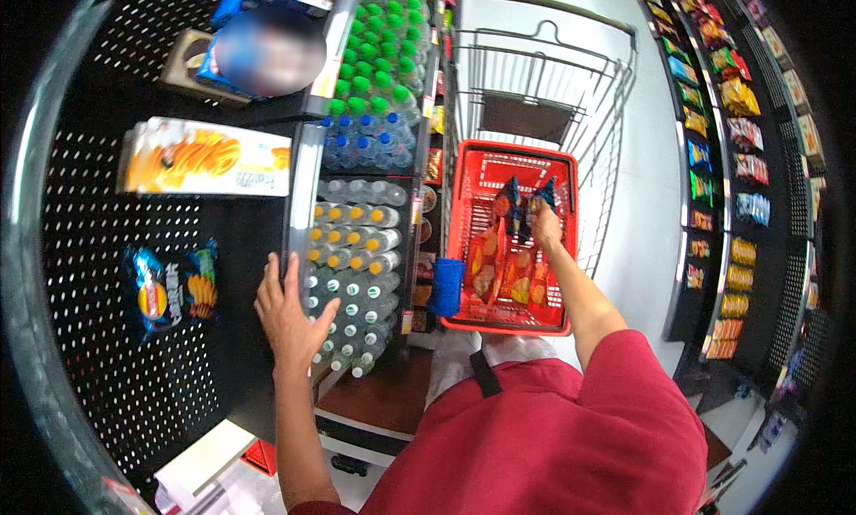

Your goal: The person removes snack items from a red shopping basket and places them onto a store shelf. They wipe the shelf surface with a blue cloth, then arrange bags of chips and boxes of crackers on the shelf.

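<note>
My left hand [294,318] rests with fingers spread against the front edge of a black shelf [299,214], holding nothing. Beside it on the shelf lie a dark blue snack packet [152,294] and a smaller blue-green packet [202,284]. My right hand [546,226] reaches into a red plastic shopping basket [515,324], its fingers closed on a dark blue snack packet [548,192]. Another dark packet [509,200] stands close by on the left. Orange-red snack packets [485,264] fill the nearer part of the basket.
A wire shopping cart [535,53] stands beyond the basket. Left of it, rows of capped plastic bottles [354,234] fill a lower shelf. A pastry carton [210,157] sits on the left shelf. A blue cylindrical object [447,287] is at the basket's left side. Snack shelves [729,180] line the right.
</note>
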The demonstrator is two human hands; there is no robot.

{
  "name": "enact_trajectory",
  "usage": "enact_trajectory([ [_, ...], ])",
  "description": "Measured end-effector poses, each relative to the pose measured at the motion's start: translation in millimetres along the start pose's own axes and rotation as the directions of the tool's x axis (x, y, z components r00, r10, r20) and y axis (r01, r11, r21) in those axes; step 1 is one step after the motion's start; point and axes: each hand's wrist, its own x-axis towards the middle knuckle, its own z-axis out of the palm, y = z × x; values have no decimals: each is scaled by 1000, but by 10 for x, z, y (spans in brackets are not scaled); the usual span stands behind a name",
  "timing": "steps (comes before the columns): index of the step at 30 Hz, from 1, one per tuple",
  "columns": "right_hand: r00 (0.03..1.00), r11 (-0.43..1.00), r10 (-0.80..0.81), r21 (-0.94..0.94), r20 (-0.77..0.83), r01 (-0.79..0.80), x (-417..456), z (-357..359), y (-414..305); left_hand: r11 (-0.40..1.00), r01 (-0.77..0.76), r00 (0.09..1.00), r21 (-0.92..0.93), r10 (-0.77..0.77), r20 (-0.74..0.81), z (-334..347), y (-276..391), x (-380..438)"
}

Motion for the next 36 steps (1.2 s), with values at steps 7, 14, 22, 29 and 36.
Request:
enact_trajectory([
  [7, 982, 927, -186, 338, 37, 163, -112, -27, 554, 933, -94, 946, -349, -26, -323, -235, -205, 71],
  [14, 952, 845, -257, 516, 165, 138, -957, -513, 65, 960, 264, 507, -93, -220, -833, -788, -1247, -187],
  [22, 852, 804, -452, 534, 264, 262, -1732, -779, -1030, 894, 253, 458, -371, -448, -768, -730, -2237, -308],
  [29, 678, 701, -690, 468, 254, 538, -2196, -1000, -1703, 573, -17, 479, -819, -714, -510, -684, -2127, -396],
  [36, 532, 481, -844, 541, 72, 690, -2667, -1634, -2432, 695, -94, 664, -712, -489, -566, -1367, -1092, -599],
])
